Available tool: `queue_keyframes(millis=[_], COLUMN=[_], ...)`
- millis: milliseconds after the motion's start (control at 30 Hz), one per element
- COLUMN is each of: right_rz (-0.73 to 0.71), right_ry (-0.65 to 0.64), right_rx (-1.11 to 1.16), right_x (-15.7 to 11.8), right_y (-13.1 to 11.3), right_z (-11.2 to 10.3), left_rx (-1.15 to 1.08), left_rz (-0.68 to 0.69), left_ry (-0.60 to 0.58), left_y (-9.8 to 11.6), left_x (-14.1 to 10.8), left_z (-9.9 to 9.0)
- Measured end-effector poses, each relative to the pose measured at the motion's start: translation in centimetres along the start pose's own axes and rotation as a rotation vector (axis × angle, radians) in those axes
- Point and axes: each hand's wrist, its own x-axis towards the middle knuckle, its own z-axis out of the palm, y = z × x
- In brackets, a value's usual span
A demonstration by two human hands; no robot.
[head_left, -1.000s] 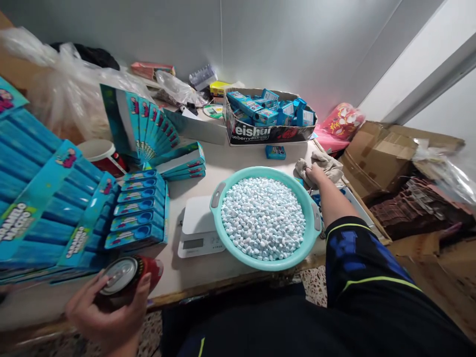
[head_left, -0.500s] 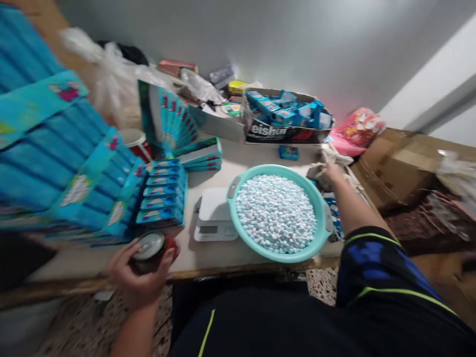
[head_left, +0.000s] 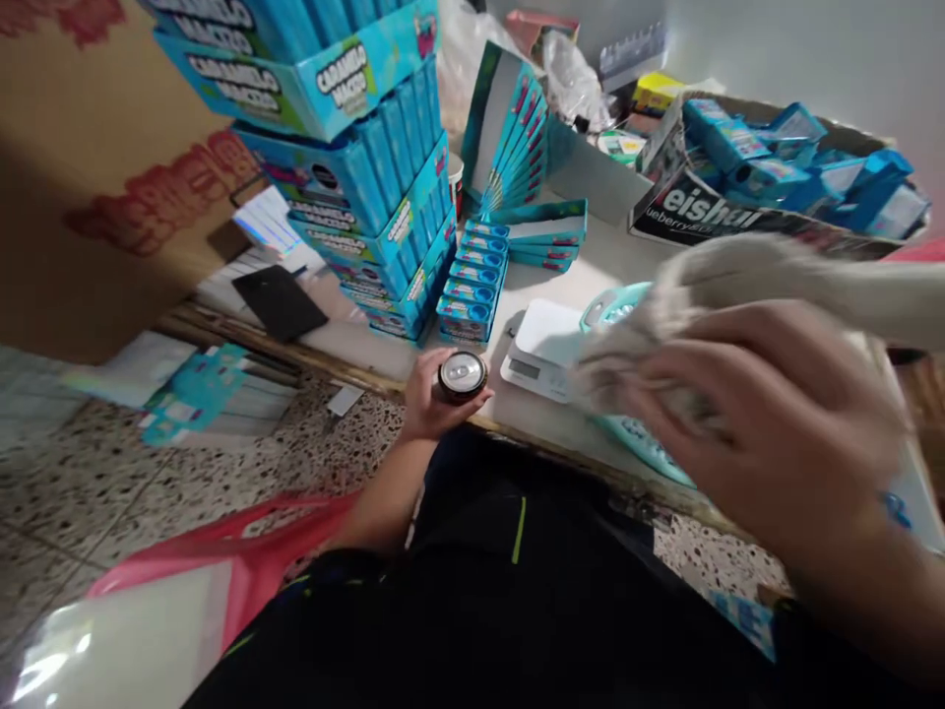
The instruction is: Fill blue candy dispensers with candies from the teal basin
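Drink can (head_left: 462, 375), frame centre: round metal top with pull tab facing the camera, dark body, upright at the table's near edge. Left hand (head_left: 428, 399) is wrapped around its side, fingers curled on the body.

Right hand (head_left: 768, 433), large and blurred at right foreground, fingers bunched on a pale, soft, crumpled cloth (head_left: 738, 286); the cloth trails toward the right edge.

Cloth and right hand cover most of the teal plastic basin (head_left: 642, 443); only rim pieces show. Contents hidden.

White flat kitchen scale (head_left: 542, 350) sits just right of the can, display facing the near edge, touching or nearly touching the basin; can't tell which.

Above the can: row of small blue glossy candy boxes (head_left: 472, 281), then a tall stack of blue display cartons (head_left: 361, 167) marked "CARAMELO MACIZO".

Upper right: open cardboard tray (head_left: 709, 212) full of loose blue boxes.

Upper left: brown corrugated carton (head_left: 95, 197) with red print. Below it a black flat pad (head_left: 279, 302) on papers.

Lower left: speckled terrazzo floor (head_left: 89, 492), red-and-clear plastic bag (head_left: 169, 601).
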Motion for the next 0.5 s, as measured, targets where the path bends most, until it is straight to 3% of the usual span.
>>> queue_keyframes(millis=[33,100,233,300,400,500], right_rz=[-0.104,-0.166,-0.025,-0.017,-0.008,-0.023], right_ry=[-0.021,-0.051,-0.018,-0.091,-0.263,-0.363], right_rx=[-0.036,-0.031,0.062,0.046,0.096,0.189], right_x=[0.2,0.5,0.6,0.5,0.5,0.5], right_y=[-1.5,-3.1,-2.4,-1.5,-0.5,0.0], right_z=[1.4,5.4,14.0,16.8,18.3,17.7], left_rx=[0.001,-0.031,-0.145,-0.185,-0.189,-0.16], left_rz=[0.007,0.045,0.069,0.066,0.103,0.087], left_ry=[0.006,0.038,0.021,-0.006,-0.006,-0.047], left_y=[0.0,-0.1,-0.3,-0.4,-0.3,-0.2], left_x=[0.0,-0.1,-0.4,-0.5,-0.5,-0.4], left_z=[0.0,0.1,-0.1,-0.3,-0.5,-0.4])
